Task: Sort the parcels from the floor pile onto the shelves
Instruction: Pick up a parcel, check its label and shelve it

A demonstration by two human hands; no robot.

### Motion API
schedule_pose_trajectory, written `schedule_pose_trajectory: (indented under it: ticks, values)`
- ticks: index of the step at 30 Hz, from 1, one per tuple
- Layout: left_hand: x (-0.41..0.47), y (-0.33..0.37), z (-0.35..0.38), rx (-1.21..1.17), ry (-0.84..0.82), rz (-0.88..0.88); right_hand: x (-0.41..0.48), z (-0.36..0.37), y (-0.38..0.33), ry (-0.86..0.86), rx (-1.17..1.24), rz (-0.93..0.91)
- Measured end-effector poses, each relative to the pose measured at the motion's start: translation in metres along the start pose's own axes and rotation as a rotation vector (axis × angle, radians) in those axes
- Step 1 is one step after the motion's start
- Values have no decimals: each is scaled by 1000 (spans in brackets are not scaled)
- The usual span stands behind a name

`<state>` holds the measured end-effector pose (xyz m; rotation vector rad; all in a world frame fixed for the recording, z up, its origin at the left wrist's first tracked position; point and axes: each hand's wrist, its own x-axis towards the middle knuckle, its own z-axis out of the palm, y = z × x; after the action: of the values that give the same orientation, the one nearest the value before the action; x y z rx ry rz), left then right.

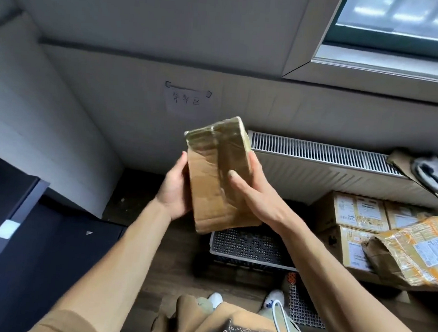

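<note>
A small brown cardboard parcel (pixel 218 173), sealed with clear tape along its top, is held up in front of me between both hands. My left hand (pixel 175 188) grips its left side with the thumb on the front edge. On the right side my right hand (pixel 252 191) clasps it, thumb across the front face and fingers behind. The parcel is tilted a little, its top leaning away from me.
A grey perforated crate (pixel 246 248) sits on the wooden floor under the parcel. Stacked labelled boxes (pixel 357 217) and a torn yellow-taped parcel (pixel 419 250) lie at the right. A white radiator (pixel 322 157) lines the wall. Dark furniture (pixel 9 216) stands at the left.
</note>
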<state>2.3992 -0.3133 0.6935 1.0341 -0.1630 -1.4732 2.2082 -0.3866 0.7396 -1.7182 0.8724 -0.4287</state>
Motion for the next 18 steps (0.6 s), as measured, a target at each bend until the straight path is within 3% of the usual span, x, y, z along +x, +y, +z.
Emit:
schedule_pose_trajectory:
  ticks: [2,5,13,16,18]
  values:
    - [1,-10,13,16,-20,-27,5,12,-10,46,-89,-66]
    - [8,-20,12,-15,107,22,9,19,-13,102,-286,-69]
    - [5,-28,4,-25,270,98,12,24,-18,59,-203,-15]
    - [2,-17,-14,-48,158,109,12,15,-29,111,-197,-148]
    - [-6,-3,-8,-56,32,138,11,10,-42,290,-293,-307]
